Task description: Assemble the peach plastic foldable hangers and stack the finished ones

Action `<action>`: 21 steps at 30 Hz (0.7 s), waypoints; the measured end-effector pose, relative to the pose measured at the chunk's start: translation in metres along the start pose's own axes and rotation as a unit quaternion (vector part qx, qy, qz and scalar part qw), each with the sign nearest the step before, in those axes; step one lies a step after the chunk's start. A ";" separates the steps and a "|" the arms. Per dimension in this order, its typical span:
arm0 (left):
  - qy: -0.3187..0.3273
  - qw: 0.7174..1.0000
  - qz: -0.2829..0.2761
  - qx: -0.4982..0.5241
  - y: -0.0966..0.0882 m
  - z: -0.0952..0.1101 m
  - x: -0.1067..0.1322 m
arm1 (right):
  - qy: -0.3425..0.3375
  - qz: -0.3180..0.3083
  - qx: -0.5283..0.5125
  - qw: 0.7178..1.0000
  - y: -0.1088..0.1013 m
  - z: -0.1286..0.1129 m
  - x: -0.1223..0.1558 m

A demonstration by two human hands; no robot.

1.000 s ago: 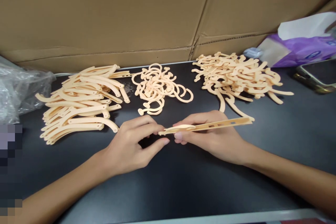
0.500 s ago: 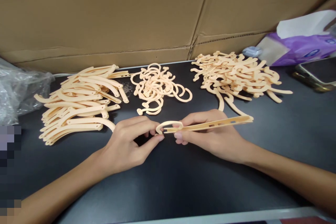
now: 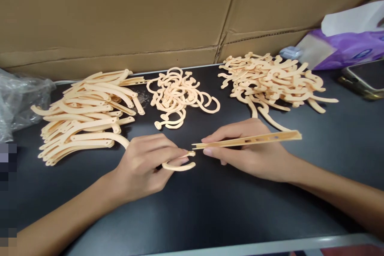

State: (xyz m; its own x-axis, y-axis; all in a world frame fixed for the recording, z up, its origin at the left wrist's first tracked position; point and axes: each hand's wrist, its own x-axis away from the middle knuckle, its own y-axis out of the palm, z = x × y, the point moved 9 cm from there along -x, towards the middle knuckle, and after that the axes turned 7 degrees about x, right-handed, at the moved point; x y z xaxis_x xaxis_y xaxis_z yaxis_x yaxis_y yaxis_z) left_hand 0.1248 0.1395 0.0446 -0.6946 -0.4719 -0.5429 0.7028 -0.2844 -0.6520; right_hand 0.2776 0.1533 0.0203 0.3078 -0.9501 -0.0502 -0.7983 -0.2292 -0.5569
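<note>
Between the thumb and fingers of my left hand [image 3: 147,164] is a curved beige plastic hook [image 3: 181,167]; its round end points right and its open curve hangs below. My right hand [image 3: 249,152] pinches a long beige plastic hanger arm [image 3: 255,139], slotted along its edge, with its narrow forked end toward the hook. A small gap separates the two parts. Behind my hands lies a pile of similar hooks [image 3: 177,96]. To the left is a heap of long curved hanger arms [image 3: 87,108], and to the right a heap of hanger arms with curled ends [image 3: 270,80].
Cardboard boxes [image 3: 114,12] stand along the back of the black table [image 3: 192,212]. Clear plastic wrap [image 3: 21,100] lies at far left. At right are a purple tissue pack [image 3: 345,48] and a phone [image 3: 366,76].
The hook has come away from the hanger arm's forked end and turned, its curve now downward. My right hand has shifted slightly right with the hanger arm.
</note>
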 end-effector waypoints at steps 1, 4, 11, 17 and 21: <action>0.005 1.000 -0.002 -0.011 0.001 0.000 0.002 | -0.005 -0.003 0.011 1.000 -0.002 0.000 0.000; 0.027 0.999 -0.011 -0.044 0.005 0.003 0.007 | -0.016 -0.025 0.025 0.999 -0.002 -0.001 -0.002; 0.076 0.995 -0.043 -0.049 0.010 0.013 0.009 | -0.047 -0.050 0.069 0.995 0.002 -0.007 -0.001; 0.064 0.995 -0.061 -0.043 0.012 0.012 0.007 | -0.072 -0.082 0.072 0.991 0.004 -0.008 -0.001; 0.061 0.995 -0.069 -0.045 0.013 0.012 0.007 | -0.070 -0.095 0.067 0.991 0.004 -0.007 -0.002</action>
State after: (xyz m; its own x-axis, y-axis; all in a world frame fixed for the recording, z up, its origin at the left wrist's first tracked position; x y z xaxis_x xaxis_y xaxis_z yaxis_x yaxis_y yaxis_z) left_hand 0.1312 0.1228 0.0388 -0.8004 -0.3283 -0.5016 0.5871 -0.2601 -0.7666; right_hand 0.2705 0.1525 0.0235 0.5219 -0.8520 -0.0424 -0.6464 -0.3625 -0.6714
